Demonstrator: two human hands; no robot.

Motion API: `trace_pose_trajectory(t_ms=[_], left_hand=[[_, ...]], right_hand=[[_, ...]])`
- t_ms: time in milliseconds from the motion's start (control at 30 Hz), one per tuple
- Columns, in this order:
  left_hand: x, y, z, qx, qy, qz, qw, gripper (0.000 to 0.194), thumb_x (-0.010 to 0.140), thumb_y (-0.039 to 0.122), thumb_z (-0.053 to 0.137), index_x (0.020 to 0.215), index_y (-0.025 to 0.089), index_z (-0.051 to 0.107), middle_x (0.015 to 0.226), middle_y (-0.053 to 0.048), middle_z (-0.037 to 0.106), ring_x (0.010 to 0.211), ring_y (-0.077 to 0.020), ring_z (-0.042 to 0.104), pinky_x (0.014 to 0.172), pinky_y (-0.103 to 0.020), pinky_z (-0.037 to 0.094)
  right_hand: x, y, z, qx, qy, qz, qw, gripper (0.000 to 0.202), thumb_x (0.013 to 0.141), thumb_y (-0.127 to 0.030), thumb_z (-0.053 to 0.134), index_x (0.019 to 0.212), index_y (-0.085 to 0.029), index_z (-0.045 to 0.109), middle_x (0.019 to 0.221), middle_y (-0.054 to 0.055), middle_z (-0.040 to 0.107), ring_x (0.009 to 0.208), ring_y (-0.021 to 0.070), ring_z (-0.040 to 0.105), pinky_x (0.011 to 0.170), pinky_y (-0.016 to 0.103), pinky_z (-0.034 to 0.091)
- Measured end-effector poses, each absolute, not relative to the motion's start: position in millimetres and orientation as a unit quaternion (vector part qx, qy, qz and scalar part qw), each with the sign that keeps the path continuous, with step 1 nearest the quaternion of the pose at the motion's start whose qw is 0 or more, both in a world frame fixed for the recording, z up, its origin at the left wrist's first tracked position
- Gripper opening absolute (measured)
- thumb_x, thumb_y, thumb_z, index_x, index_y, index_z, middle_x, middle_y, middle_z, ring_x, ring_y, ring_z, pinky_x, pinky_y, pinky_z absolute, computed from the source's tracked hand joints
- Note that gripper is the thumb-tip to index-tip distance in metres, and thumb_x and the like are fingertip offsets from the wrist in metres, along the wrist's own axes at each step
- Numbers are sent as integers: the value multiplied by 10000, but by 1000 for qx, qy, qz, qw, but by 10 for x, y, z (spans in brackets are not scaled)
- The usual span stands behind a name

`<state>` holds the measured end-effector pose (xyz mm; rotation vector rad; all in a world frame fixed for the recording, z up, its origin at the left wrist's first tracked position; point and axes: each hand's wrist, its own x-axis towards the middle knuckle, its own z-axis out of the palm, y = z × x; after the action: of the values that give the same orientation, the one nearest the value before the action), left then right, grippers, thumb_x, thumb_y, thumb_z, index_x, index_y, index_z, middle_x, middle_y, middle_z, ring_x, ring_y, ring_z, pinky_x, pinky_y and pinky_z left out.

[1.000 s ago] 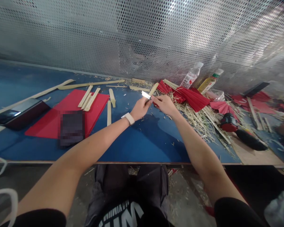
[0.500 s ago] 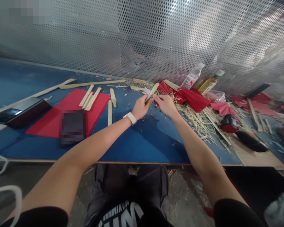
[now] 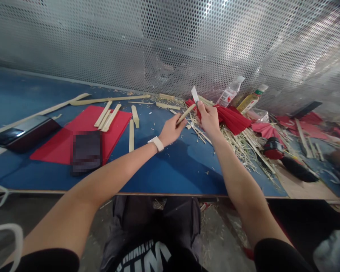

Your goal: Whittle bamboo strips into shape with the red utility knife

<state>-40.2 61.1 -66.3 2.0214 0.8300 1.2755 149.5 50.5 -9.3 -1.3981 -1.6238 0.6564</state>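
Observation:
My left hand (image 3: 172,130) is closed around a pale bamboo strip (image 3: 186,113), its rounded end slanting up to the right. In my right hand (image 3: 209,118) is a knife (image 3: 194,94) with a broad, light blade pointing up and left. The blade stands apart from the strip, a little above and to the right of it. Most of the knife's handle is hidden by my fingers. Thin shavings (image 3: 202,134) lie on the blue table (image 3: 170,170) below my right hand. Beyond my left hand, another flat bamboo piece (image 3: 167,106) rests near the metal screen.
Several bamboo strips (image 3: 110,119) lie on red sheets (image 3: 59,145) at left, by a dark pixelated object (image 3: 87,153). A clear bottle (image 3: 231,92), a yellow bottle (image 3: 252,99), folded red paper (image 3: 234,120) and a black-handled tool (image 3: 299,170) are at right. A perforated metal screen (image 3: 107,49) stands behind.
My hands have moved apart. The knife has left the bamboo strip and swung up to the right, and the strip now tilts lower toward the right.

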Motion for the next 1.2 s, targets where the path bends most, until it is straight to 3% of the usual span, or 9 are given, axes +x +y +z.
trace_pose_trajectory(t_ms=[133,267,467,600,767,933,1200], left_hand=[[-395,557,-636,775,301,456,318,234,1167,415,512,1077,221,606,865,-49,680,746,-199,633,732,-356,480],[-409,605,-623,775,299,454,324,271,1180,397,464,1135,199,643,895,-65,703,720,-187,644,724,-351,513],[-438,650,-573,750,311,468,348,230,1177,321,422,1099,207,606,854,-36,680,635,-156,624,694,-335,520],[-427,658,-560,737,331,485,334,56,1074,237,591,1027,211,607,805,-20,651,743,-188,616,751,-350,497],[-390,697,-605,738,287,451,412,125,967,189,643,862,212,579,856,-44,666,847,-204,616,795,-358,510],[-385,714,-668,719,281,456,442,8,980,217,571,979,221,577,901,-54,663,936,-217,635,846,-352,551],[-382,717,-770,735,281,453,419,154,1092,353,516,1088,221,596,974,-89,706,1067,-271,682,976,-435,592]], right_hand=[[1554,491,-104,-526,-608,225,550,766,981,-989,481,812,-260,647,514,-13,500,437,155,464,433,313,334],[1510,469,-152,-519,-619,204,553,788,970,-1007,462,722,-266,559,556,-3,539,405,137,455,420,316,326],[1425,365,-91,-514,-685,197,478,805,1003,-995,392,725,-258,564,612,21,606,447,144,512,484,326,361],[1381,308,-22,-498,-761,148,389,807,1038,-956,379,690,-245,540,589,24,575,552,166,523,596,344,371],[1385,322,-19,-498,-805,123,296,733,1128,-785,401,653,-237,509,606,21,554,606,162,480,643,354,328],[1385,334,-30,-526,-798,138,261,654,1158,-652,455,678,-227,585,631,37,627,621,170,545,674,353,366],[1383,302,18,-541,-787,155,252,735,1161,-685,428,597,-237,578,593,58,664,617,187,602,741,352,453]])
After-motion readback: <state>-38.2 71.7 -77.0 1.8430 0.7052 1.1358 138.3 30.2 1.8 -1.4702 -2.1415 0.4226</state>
